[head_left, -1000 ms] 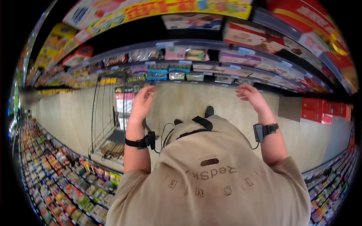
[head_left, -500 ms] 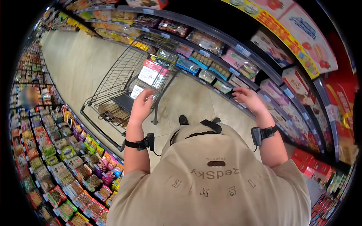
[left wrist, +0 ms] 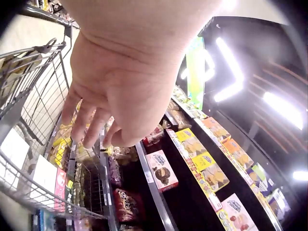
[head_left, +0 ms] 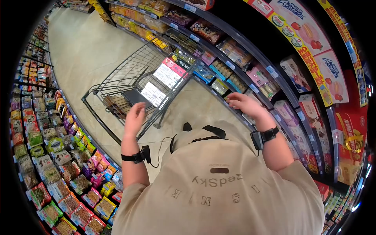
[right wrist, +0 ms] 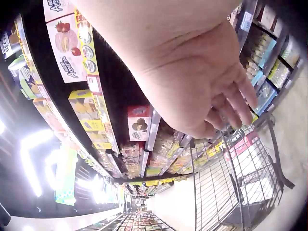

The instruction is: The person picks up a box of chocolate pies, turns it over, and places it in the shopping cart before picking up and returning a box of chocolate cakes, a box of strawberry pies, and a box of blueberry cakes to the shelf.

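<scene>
Now we reach for the cart (head_left: 137, 82) with both hands empty, fingers loose: left hand (head_left: 134, 118) near its handle, right hand (head_left: 243, 105) beside the shelf (head_left: 235, 43); next, we judge, comes closing both on the handle.

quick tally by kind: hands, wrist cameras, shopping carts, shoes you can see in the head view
hands: 2, left hand and right hand, both empty
wrist cameras: 2, left wrist camera, right wrist camera
shopping cart: 1
shoe: 1 visible
total: 6
</scene>
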